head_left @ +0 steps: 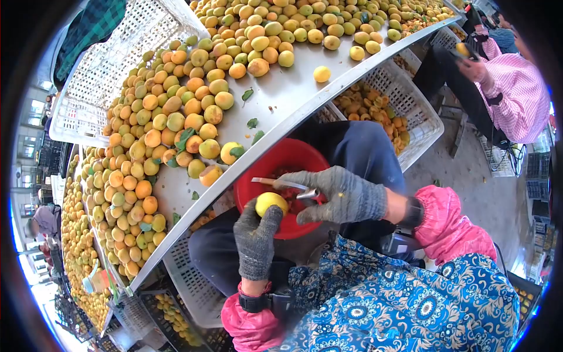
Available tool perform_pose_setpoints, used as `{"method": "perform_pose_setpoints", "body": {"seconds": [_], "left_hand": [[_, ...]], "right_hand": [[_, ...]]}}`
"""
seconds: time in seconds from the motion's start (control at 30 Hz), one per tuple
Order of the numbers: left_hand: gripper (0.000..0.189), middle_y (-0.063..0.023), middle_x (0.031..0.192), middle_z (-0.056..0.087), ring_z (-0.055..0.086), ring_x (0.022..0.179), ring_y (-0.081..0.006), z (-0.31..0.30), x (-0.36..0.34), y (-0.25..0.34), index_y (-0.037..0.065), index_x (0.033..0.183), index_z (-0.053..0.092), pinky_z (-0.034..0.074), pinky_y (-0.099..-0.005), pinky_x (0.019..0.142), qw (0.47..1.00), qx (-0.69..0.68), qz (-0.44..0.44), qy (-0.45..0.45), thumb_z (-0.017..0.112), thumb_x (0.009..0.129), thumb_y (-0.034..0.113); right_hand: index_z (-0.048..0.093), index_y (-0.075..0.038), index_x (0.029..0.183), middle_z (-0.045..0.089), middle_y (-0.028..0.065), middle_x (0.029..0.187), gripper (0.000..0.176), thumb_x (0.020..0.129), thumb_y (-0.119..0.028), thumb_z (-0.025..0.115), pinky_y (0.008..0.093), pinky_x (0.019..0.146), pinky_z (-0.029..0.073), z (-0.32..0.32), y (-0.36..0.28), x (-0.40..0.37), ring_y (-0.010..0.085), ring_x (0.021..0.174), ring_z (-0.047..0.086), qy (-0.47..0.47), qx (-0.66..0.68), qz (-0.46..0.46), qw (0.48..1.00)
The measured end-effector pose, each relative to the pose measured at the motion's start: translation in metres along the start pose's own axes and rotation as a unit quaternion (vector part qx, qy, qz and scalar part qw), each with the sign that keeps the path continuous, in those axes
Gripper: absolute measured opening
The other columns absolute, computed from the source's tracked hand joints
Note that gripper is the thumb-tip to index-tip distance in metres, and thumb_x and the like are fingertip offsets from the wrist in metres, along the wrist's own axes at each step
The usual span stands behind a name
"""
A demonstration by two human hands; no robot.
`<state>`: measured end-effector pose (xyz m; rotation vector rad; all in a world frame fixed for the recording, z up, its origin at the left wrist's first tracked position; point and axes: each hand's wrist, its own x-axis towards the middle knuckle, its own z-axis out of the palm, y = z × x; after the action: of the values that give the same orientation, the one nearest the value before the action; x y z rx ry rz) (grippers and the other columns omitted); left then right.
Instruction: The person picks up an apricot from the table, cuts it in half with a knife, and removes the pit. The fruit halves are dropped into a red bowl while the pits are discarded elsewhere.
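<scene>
A yellow apricot [271,203] sits in the fingers of my left hand [255,243], which wears a grey knit glove. My right hand [349,196], gloved the same way, is closed on a small metal hand tool [275,183] with a narrow flat bar and a curved metal end. The tool is just above and to the right of the apricot, apart from it. Below both hands a red bowl [246,176] stands between my knees, with reddish bits in it. Part of the tool is hidden by my fingers.
Many apricots and a few leaves lie on the metal table [287,97] ahead. A white crate [425,114] beyond my knee holds halved apricots. Another white crate [187,293] stands under the table edge. At the right, a person in a pink checked sleeve [516,88] sits holding an apricot.
</scene>
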<state>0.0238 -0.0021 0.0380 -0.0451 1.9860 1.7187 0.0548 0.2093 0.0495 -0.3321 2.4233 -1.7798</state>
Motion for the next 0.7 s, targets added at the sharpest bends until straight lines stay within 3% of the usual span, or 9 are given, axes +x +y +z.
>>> {"method": "perform_pose_setpoints", "body": {"seconds": [0.03,0.13,0.17,0.23,0.37,0.43,0.47,0.63,0.7], "left_hand": [[0.036,-0.0069,0.087,0.066,0.065,0.078,-0.0172,0.003,-0.005,-0.002,-0.005,0.11,0.059,0.052,-0.0277,0.07,1.0,0.002,0.002,0.001,0.064,0.091,0.025],[0.037,-0.0107,0.092,0.063,0.064,0.074,-0.0192,0.022,-0.016,-0.001,0.001,0.114,0.054,0.052,-0.0262,0.061,0.929,-0.334,-0.159,-0.033,0.044,0.1,0.034],[0.037,-0.0107,0.092,0.063,0.064,0.074,-0.0192,0.021,-0.02,0.002,0.001,0.114,0.054,0.052,-0.0262,0.061,0.929,-0.333,-0.157,-0.03,0.044,0.1,0.034],[0.048,-0.0102,0.091,0.063,0.063,0.075,-0.0186,0.017,-0.028,0.005,0.0,0.111,0.055,0.052,-0.0278,0.061,0.995,-0.071,-0.017,-0.074,0.037,0.102,0.044],[0.047,-0.0085,0.089,0.062,0.062,0.074,-0.0148,0.017,-0.026,0.001,0.001,0.106,0.057,0.051,-0.0264,0.06,0.997,-0.023,-0.053,-0.057,0.037,0.102,0.043],[0.046,-0.0057,0.086,0.062,0.06,0.07,-0.0109,0.02,-0.017,-0.017,0.003,0.1,0.058,0.05,-0.0228,0.056,0.989,0.077,0.126,-0.031,0.037,0.102,0.044],[0.043,-0.0046,0.085,0.063,0.061,0.07,-0.0107,0.02,-0.023,-0.01,0.005,0.096,0.06,0.051,-0.023,0.058,0.994,-0.079,-0.069,-0.018,0.041,0.101,0.043],[0.045,-0.0005,0.072,0.061,0.056,0.064,-0.0065,0.048,-0.018,-0.026,0.002,0.085,0.064,0.044,-0.0231,0.057,0.969,-0.21,-0.087,0.095,0.044,0.102,0.039],[0.046,0.0003,0.07,0.06,0.055,0.061,-0.0073,0.057,-0.014,-0.037,0.002,0.082,0.064,0.044,-0.0247,0.053,0.941,-0.289,-0.03,0.174,0.044,0.101,0.04]], "right_hand": [[0.053,-0.005,0.131,0.066,0.0152,0.112,0.059,0.079,-0.016,0.077,0.0342,0.085,0.053,0.003,0.003,0.002,0.0237,0.097,0.068,-0.022,-0.03,-0.046,0.998],[0.053,-0.008,0.131,0.067,0.0147,0.111,0.059,0.078,-0.021,0.077,0.0354,0.085,0.053,0.006,0.007,0.002,0.0282,0.098,0.068,-0.041,-0.023,-0.088,0.995],[0.054,-0.008,0.131,0.067,0.0147,0.111,0.059,0.078,-0.022,0.077,0.0356,0.084,0.053,0.007,0.006,0.001,0.0296,0.098,0.067,-0.047,-0.02,-0.088,0.995],[0.055,-0.009,0.13,0.067,0.0139,0.107,0.058,0.079,-0.028,0.075,0.0356,0.081,0.054,0.006,0.0,-0.003,0.0308,0.094,0.067,-0.042,-0.04,-0.101,0.993],[0.055,-0.011,0.13,0.068,0.0133,0.103,0.054,0.082,-0.032,0.071,0.0356,0.075,0.054,0.01,0.001,-0.01,0.0317,0.09,0.067,-0.062,-0.169,-0.099,0.979],[0.055,-0.011,0.13,0.068,0.0132,0.103,0.054,0.083,-0.032,0.069,0.0356,0.073,0.055,0.016,0.006,-0.013,0.0319,0.088,0.067,-0.051,-0.203,-0.11,0.972],[0.056,-0.01,0.128,0.067,0.014,0.103,0.053,0.082,-0.032,0.07,0.0363,0.073,0.055,0.019,0.006,-0.014,0.0324,0.088,0.067,-0.03,-0.161,-0.101,0.981],[0.06,-0.005,0.119,0.066,0.0179,0.092,0.049,0.084,-0.038,0.068,0.0398,0.066,0.053,0.048,0.01,-0.022,0.0363,0.079,0.066,0.083,-0.097,-0.062,0.99],[0.06,-0.003,0.119,0.067,0.0172,0.101,0.046,0.084,-0.032,0.071,0.0365,0.076,0.054,0.053,0.005,-0.023,0.0323,0.088,0.068,0.104,-0.03,-0.001,0.994]]}}
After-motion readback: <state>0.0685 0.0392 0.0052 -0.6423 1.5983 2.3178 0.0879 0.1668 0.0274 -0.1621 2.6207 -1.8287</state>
